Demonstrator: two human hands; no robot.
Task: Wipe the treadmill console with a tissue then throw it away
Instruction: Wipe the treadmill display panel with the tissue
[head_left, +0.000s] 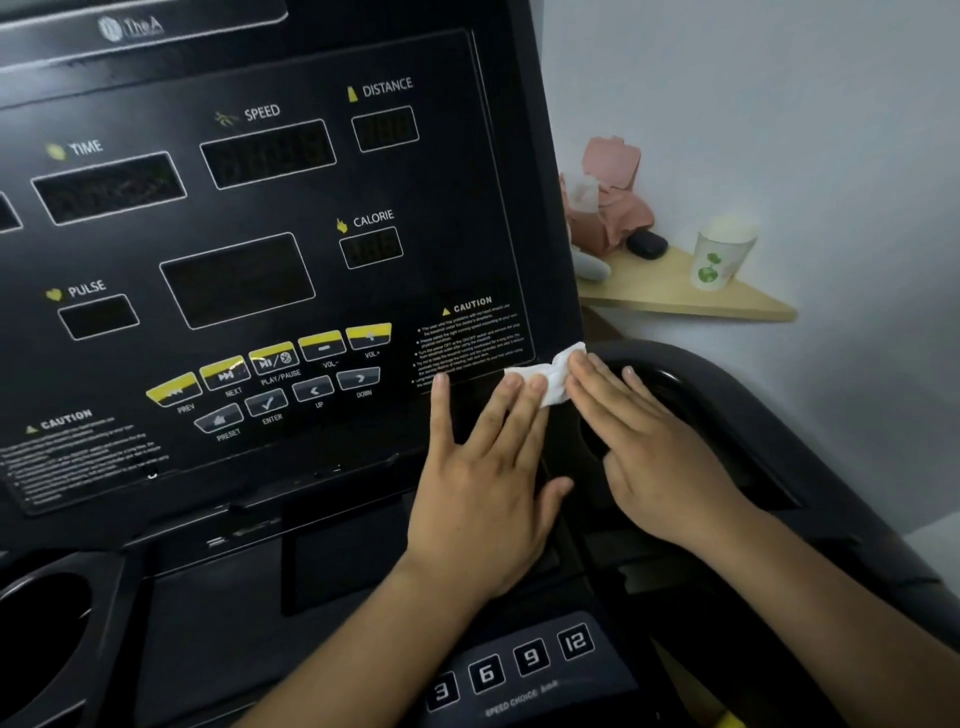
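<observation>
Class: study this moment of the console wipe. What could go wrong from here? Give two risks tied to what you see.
1. The crumpled tissue is only pressed under straight fingers of the left hand and right hand, not gripped; it might slip into the cup holder beside it.
2. Sweeping left, the hands could press the DOWN button nearby.

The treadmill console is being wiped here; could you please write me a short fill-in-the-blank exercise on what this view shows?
1. The white tissue lies at the lower ____ corner of the console panel.
2. The left hand and the right hand both touch the ____ with straight fingers.
3. The warning heading printed just above the tissue reads ____.
4. The paper cup stands on a wooden ____ beside the treadmill.
Missing words: right; tissue; CAUTION; shelf.
</observation>
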